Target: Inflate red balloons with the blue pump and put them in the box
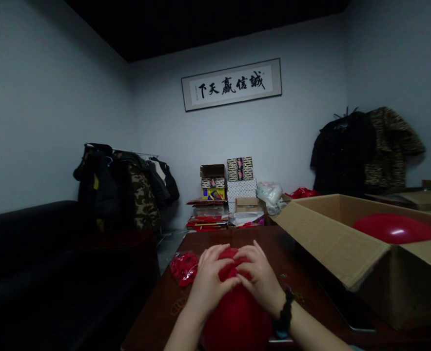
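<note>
Pale-walled room, dark ceiling, head view. On the far wall, one framed calligraphy panel (pixel 231 85), hung tilted. At left, one black sofa (pixel 29 263) and one rack of coats (pixel 138 190), a camouflage piece among them. At right, dark and striped jackets (pixel 365 146) hanging on the wall. Beyond the table, stacked cartons and red flat goods (pixel 215 204).

Foreground: one reddish-brown wooden table (pixel 157 312). Upon it, one red balloon (pixel 235 319), rounded, placed below and between the two hands, its upper part reaching up between the fingers.

Left hand (pixel 213 275): fingers curled over the balloon's upper left side, thumb pointing inward; grasping it. Right hand (pixel 257 275): fingers bent over the upper right side, thumb and fingertips drawn in close to the left thumb; grasping the same balloon. One black band (pixel 286 312) on the right wrist.

Also on the table: one clear packet of red items (pixel 184 268), just beside the left hand; thin loops (pixel 178 306), near the left forearm; one dark flat device (pixel 350 309), alongside an open cardboard box (pixel 332 239) containing a second red balloon (pixel 396 229).
</note>
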`<state>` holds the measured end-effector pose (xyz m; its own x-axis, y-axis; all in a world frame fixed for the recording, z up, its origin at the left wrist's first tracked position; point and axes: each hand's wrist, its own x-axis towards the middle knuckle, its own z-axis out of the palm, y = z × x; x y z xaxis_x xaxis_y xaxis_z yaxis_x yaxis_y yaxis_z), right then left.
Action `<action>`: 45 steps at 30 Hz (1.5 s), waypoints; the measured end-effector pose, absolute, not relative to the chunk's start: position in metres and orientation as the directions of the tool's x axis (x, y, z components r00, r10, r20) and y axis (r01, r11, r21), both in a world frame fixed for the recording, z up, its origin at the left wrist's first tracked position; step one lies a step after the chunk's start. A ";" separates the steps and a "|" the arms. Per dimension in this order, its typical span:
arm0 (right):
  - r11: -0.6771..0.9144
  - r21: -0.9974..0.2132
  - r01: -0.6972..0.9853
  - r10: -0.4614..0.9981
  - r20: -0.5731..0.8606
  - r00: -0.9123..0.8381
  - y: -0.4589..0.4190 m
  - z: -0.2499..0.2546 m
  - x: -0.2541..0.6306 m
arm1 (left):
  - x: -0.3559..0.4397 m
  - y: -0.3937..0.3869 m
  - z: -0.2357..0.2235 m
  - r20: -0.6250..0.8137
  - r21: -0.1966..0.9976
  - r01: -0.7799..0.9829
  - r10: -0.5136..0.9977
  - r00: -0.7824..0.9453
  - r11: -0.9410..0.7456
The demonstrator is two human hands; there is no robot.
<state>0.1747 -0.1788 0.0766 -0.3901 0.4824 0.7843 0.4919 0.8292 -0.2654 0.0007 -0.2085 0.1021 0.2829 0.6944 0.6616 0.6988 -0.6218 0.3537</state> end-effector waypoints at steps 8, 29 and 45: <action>0.906 -0.028 0.422 0.259 0.826 -0.502 -0.177 0.082 0.178 | 0.001 -0.212 0.110 0.624 0.194 0.727 0.655 0.427 -0.659; 0.807 -0.587 0.059 0.572 0.754 -0.323 -0.193 0.095 0.176 | -0.004 -0.217 0.109 0.865 -0.089 0.747 0.321 0.386 -0.659; 0.551 -0.834 0.022 0.821 0.537 -0.194 -0.197 0.105 0.173 | 0.002 -0.222 0.117 0.819 -0.262 0.737 0.260 0.511 -0.624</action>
